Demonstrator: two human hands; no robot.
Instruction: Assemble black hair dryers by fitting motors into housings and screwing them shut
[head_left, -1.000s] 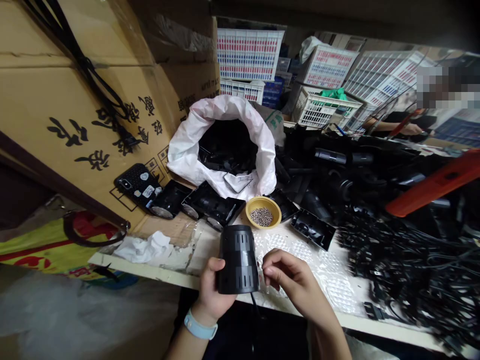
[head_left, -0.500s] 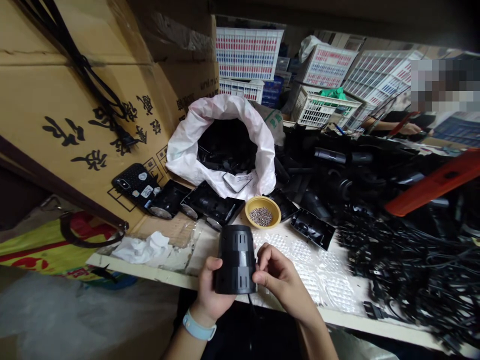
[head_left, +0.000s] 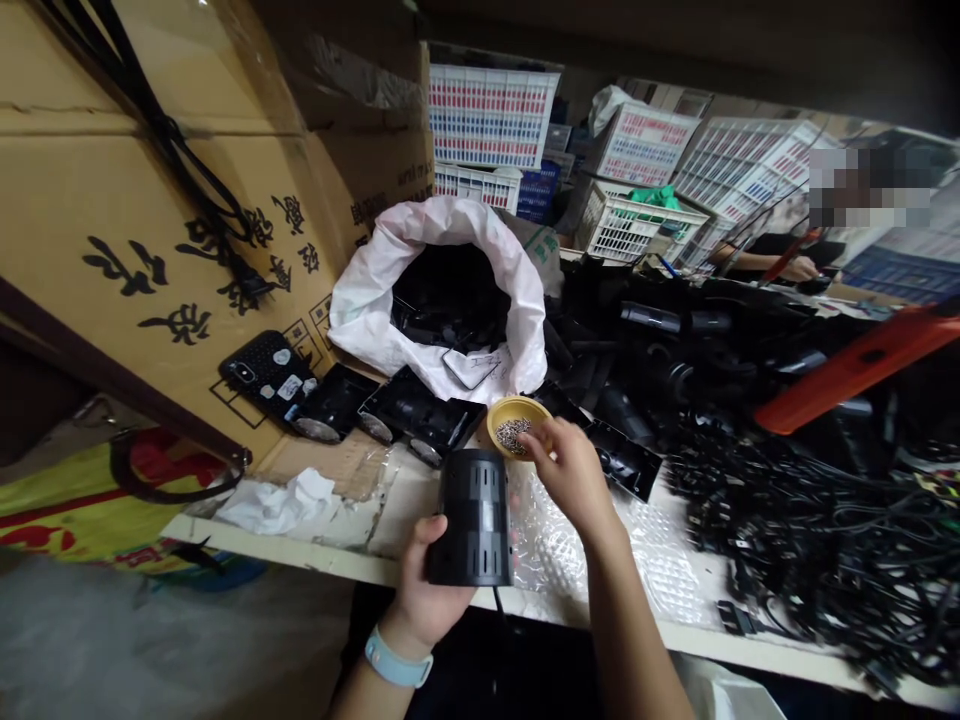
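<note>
My left hand point(head_left: 429, 585) is wrapped round a black cylindrical plastic housing point(head_left: 474, 515) with slotted vents, and a cord hangs from its lower end. This hand has a pale blue band at the wrist. Over the near right rim of a yellow bowl point(head_left: 499, 425) is my right hand point(head_left: 571, 470), thumb and fingers drawn together in a pinch. Small silvery screws point(head_left: 512, 434) lie in the bowl beside the fingertips. Whether a screw is between those fingers is too small to tell.
Open black housing halves point(head_left: 420, 410) lie behind the work spot, near a phone point(head_left: 266, 375) and a white sack point(head_left: 352, 310) of black parts. Tangled black cables point(head_left: 795, 530) cover the right side. An orange bar point(head_left: 847, 370) juts in. Another person's hand point(head_left: 802, 268) is at far right.
My right hand has gone from the right side of the black housing up and forward to the bowl of screws. My left hand keeps its hold on the housing.
</note>
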